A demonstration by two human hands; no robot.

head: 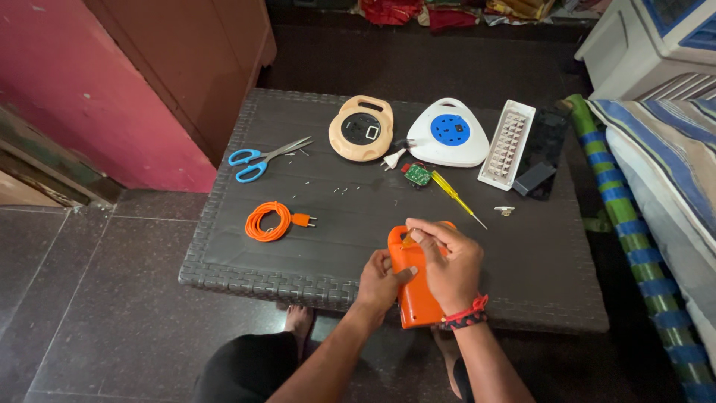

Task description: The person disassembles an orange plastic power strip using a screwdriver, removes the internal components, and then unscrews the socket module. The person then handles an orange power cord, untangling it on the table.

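Here orange casing [415,298] upright, long axis vertical, both hands gripping.

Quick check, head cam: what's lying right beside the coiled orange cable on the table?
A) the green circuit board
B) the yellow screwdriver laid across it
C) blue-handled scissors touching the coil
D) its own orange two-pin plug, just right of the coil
D: the orange plug sits at the right edge of the coiled orange cable; the blue-handled scissors lie apart above it, and the yellow screwdriver and green circuit board are farther right.
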